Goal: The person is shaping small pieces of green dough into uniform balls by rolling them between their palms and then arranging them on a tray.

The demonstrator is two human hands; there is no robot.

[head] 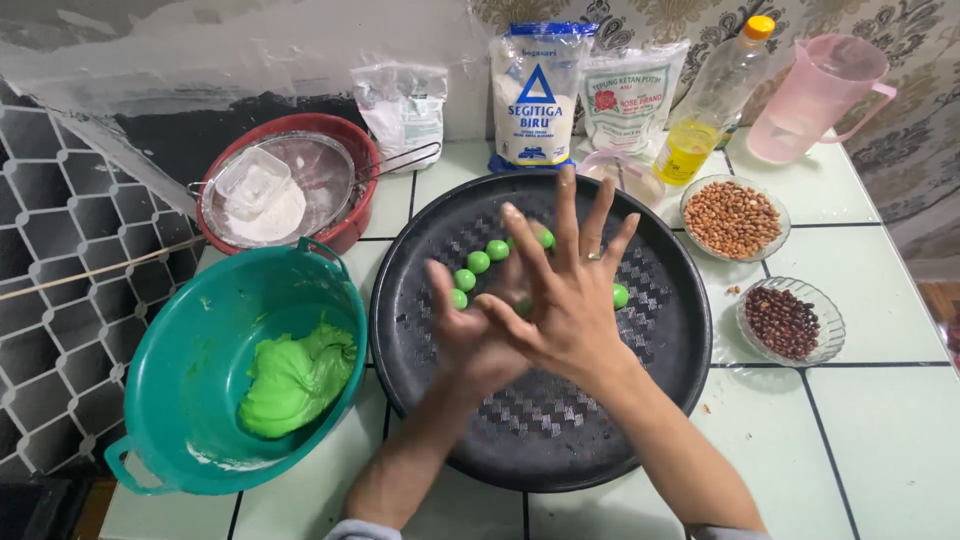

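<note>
1. Over a round black tray (640, 380), the right hand (565, 300) lies flat across the left hand (470, 330), fingers spread wide.
2. Whether anything sits between the palms cannot be told.
3. Small green dough balls (480, 262) line the tray.
4. A teal basin (190, 330) beside it holds green dough (295, 380).

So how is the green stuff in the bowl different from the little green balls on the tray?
The green dough in the teal bowl is one big, lumpy, shapeless mass; the green balls on the black tray are many small, smooth, round pieces. The dough is heaped at the bottom of the bowl, while the balls lie apart from one another. Both are the same bright green.
</note>
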